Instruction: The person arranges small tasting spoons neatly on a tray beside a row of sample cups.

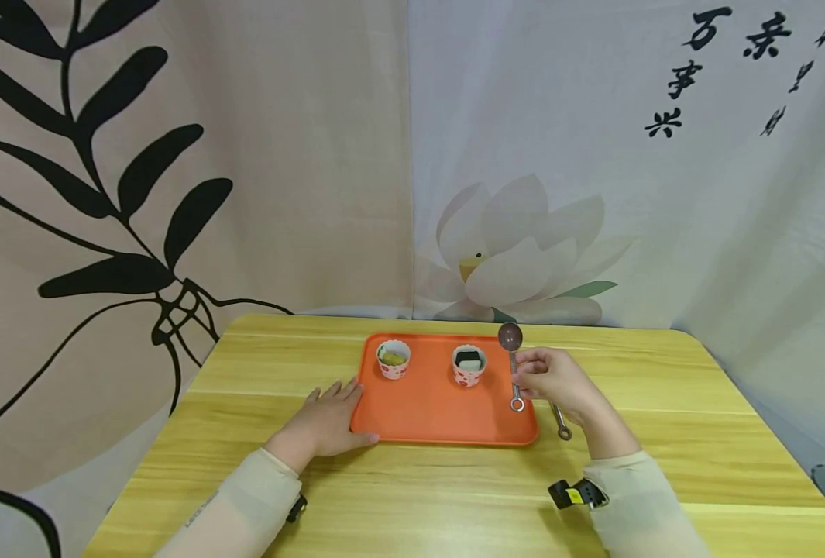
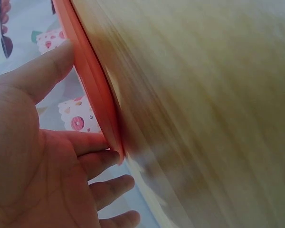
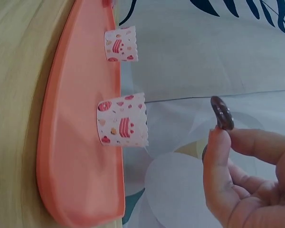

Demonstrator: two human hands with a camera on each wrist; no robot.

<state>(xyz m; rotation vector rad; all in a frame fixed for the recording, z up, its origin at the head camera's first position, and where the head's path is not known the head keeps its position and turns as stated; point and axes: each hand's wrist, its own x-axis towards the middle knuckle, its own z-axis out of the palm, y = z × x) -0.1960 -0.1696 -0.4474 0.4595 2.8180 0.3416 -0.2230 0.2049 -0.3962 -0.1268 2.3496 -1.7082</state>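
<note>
My right hand (image 1: 557,381) pinches a spoon (image 1: 513,364) between thumb and fingers above the right end of an orange tray (image 1: 440,418). The spoon's round dark bowl points away and its ringed handle towards me; the right wrist view shows part of it as a dark, shiny piece (image 3: 222,113) at the fingertips. At the tray's near left corner my left hand (image 1: 328,422) touches the rim with thumb and fingers extended. Two patterned paper cups stand on the tray: the left cup (image 1: 393,370) has yellowish contents, the right cup (image 1: 469,377) black and white pieces.
A second metal handle with a ring end (image 1: 563,431) lies on the wooden table (image 1: 412,504) right of the tray, its far part hidden by my right hand. A printed cloth backdrop (image 1: 314,155) hangs behind the table's far edge.
</note>
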